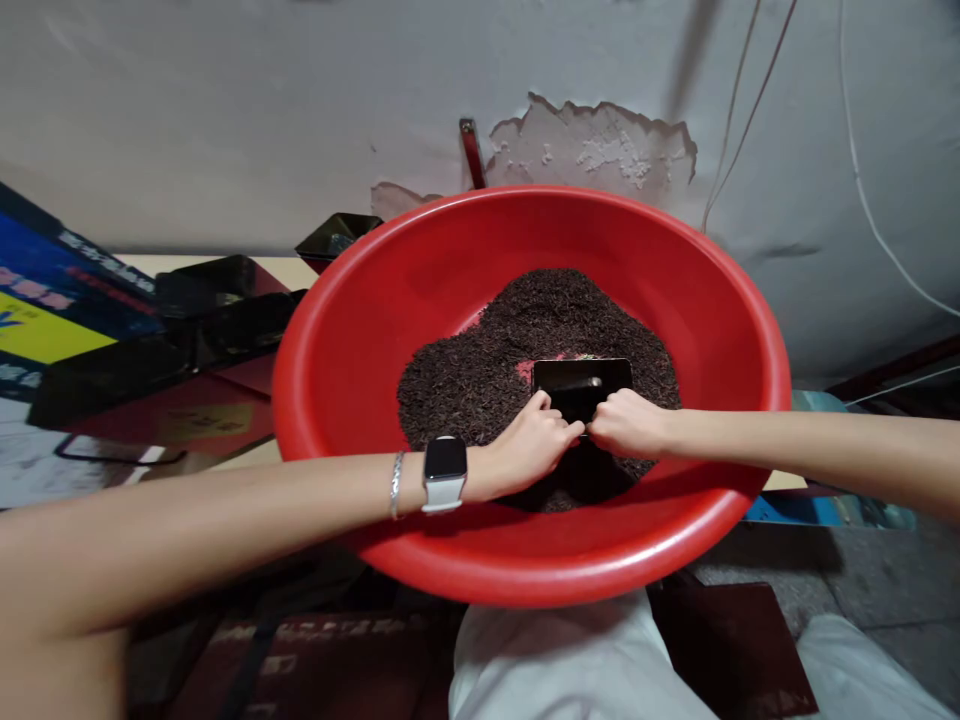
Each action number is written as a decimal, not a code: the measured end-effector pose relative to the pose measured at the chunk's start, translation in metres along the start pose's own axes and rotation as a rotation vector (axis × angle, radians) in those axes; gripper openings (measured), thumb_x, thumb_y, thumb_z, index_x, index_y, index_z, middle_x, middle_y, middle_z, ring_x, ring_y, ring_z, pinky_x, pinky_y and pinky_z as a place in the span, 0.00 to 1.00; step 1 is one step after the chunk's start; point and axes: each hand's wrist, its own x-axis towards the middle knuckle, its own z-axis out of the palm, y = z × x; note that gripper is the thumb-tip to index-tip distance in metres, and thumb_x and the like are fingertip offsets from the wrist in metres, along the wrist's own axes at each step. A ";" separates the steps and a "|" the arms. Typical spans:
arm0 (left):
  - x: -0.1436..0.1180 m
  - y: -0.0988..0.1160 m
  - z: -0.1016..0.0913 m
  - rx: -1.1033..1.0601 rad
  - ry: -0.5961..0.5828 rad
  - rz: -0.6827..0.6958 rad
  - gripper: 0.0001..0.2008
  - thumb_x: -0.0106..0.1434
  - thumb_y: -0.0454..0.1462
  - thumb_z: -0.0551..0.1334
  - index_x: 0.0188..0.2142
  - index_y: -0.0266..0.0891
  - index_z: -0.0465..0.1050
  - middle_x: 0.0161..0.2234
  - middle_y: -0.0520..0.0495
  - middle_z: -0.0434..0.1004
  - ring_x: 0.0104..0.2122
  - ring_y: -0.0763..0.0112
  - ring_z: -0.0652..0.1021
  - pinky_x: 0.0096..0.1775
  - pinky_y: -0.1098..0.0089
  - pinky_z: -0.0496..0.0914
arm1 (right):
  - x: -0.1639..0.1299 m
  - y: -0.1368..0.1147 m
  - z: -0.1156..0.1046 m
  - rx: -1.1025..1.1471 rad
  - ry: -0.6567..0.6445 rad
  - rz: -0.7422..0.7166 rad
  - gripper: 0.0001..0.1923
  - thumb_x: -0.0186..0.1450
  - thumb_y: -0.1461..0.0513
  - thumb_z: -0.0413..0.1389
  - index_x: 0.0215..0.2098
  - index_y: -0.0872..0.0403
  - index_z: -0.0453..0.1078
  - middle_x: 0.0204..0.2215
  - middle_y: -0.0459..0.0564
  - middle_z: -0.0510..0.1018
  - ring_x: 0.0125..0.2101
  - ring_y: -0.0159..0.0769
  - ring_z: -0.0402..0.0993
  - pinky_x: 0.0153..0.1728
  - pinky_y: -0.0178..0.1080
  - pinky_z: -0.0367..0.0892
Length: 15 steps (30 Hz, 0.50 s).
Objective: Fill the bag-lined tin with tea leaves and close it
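Observation:
A large red plastic basin point(532, 580) holds a heap of dark, dry, twisted shreds that look like loose tea leaves point(559, 305). Low over the heap's near side is a glossy black rectangular box point(570, 378), which reads as a box or tin. My left hand point(534, 442), with a watch on the wrist, has its fingers curled on the box's near left part. Closed on the near right part is my right hand point(630, 422). The two hands almost meet. Whether anything is inside the box, I cannot tell.
Dark open boxes point(225, 320) and a blue-and-yellow printed package point(67, 290) stand left of the basin. A wall with peeling paint point(592, 150) rises behind. Cords point(750, 100) hang at the right. Dark red boxes point(735, 640) lie below, beside my legs.

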 end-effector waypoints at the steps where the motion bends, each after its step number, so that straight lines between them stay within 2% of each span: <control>1: 0.001 0.000 -0.007 -0.023 -0.018 -0.013 0.08 0.67 0.31 0.55 0.36 0.37 0.73 0.30 0.46 0.81 0.30 0.67 0.77 0.39 0.63 0.58 | -0.003 0.002 -0.007 -0.007 -0.011 -0.001 0.14 0.65 0.67 0.51 0.38 0.59 0.79 0.32 0.61 0.81 0.31 0.42 0.78 0.27 0.36 0.61; 4: 0.014 -0.017 -0.027 -0.053 -0.018 -0.046 0.09 0.68 0.34 0.55 0.38 0.38 0.74 0.34 0.45 0.82 0.32 0.66 0.77 0.40 0.63 0.57 | -0.003 0.017 -0.032 -0.042 0.014 0.051 0.14 0.65 0.62 0.54 0.42 0.60 0.78 0.36 0.62 0.81 0.33 0.44 0.78 0.26 0.36 0.58; 7: 0.030 -0.042 -0.038 0.014 0.032 -0.025 0.11 0.69 0.36 0.53 0.37 0.38 0.75 0.32 0.45 0.82 0.31 0.67 0.76 0.41 0.63 0.58 | 0.006 0.037 -0.049 -0.098 0.084 0.114 0.16 0.66 0.59 0.54 0.43 0.60 0.78 0.35 0.63 0.81 0.34 0.45 0.78 0.27 0.36 0.57; 11: 0.043 -0.059 -0.035 0.092 0.054 -0.054 0.12 0.68 0.34 0.53 0.35 0.37 0.76 0.28 0.45 0.80 0.28 0.67 0.76 0.41 0.62 0.59 | 0.019 0.051 -0.048 -0.161 0.120 0.156 0.17 0.68 0.59 0.51 0.43 0.62 0.78 0.35 0.64 0.80 0.35 0.47 0.78 0.28 0.37 0.57; 13: 0.044 -0.061 -0.029 0.022 0.037 -0.063 0.11 0.68 0.36 0.56 0.37 0.37 0.77 0.30 0.44 0.81 0.32 0.65 0.76 0.42 0.62 0.60 | 0.023 0.055 -0.045 -0.120 0.077 0.120 0.17 0.66 0.57 0.54 0.43 0.62 0.78 0.34 0.63 0.81 0.34 0.45 0.77 0.27 0.37 0.57; 15: 0.044 -0.064 -0.024 -0.076 0.027 -0.047 0.10 0.66 0.39 0.59 0.40 0.38 0.78 0.36 0.43 0.81 0.40 0.61 0.76 0.45 0.62 0.61 | 0.028 0.061 -0.042 -0.052 0.033 0.066 0.19 0.64 0.54 0.58 0.42 0.61 0.78 0.33 0.61 0.81 0.32 0.43 0.77 0.27 0.36 0.57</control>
